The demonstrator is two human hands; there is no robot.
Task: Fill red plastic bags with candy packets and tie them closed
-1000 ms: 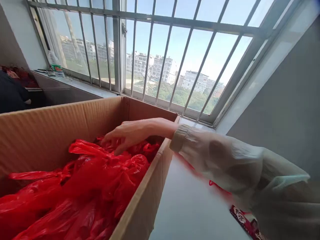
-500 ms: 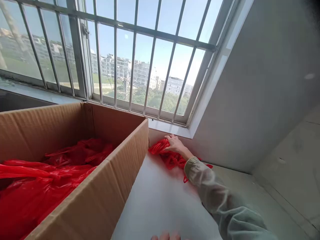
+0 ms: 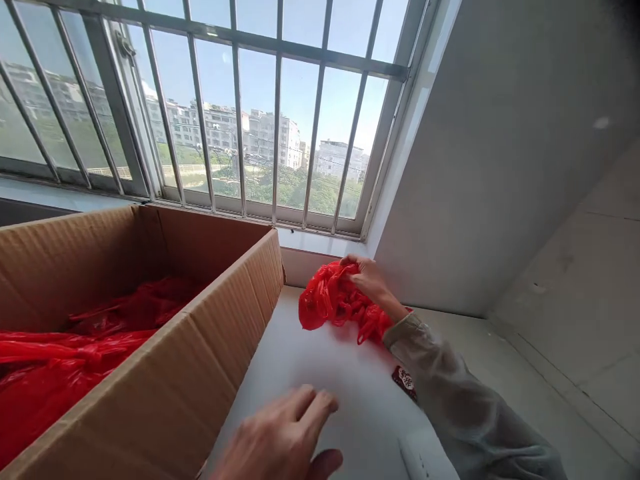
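Bags (image 3: 323,300) in R hand (image 3: 369,278), sm. gap to box edge (image 3: 236,277).

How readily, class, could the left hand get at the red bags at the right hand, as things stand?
Probably yes: the left hand looks open, and only white tabletop shows between it and the red bags.

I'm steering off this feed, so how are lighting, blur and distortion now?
Head view: the window is brightest, the inside of the cardboard box dim; head view: the left hand looks blurred, the right hand at the red bags sharper; head view: the window bars lean, perhaps from camera tilt or lens distortion.
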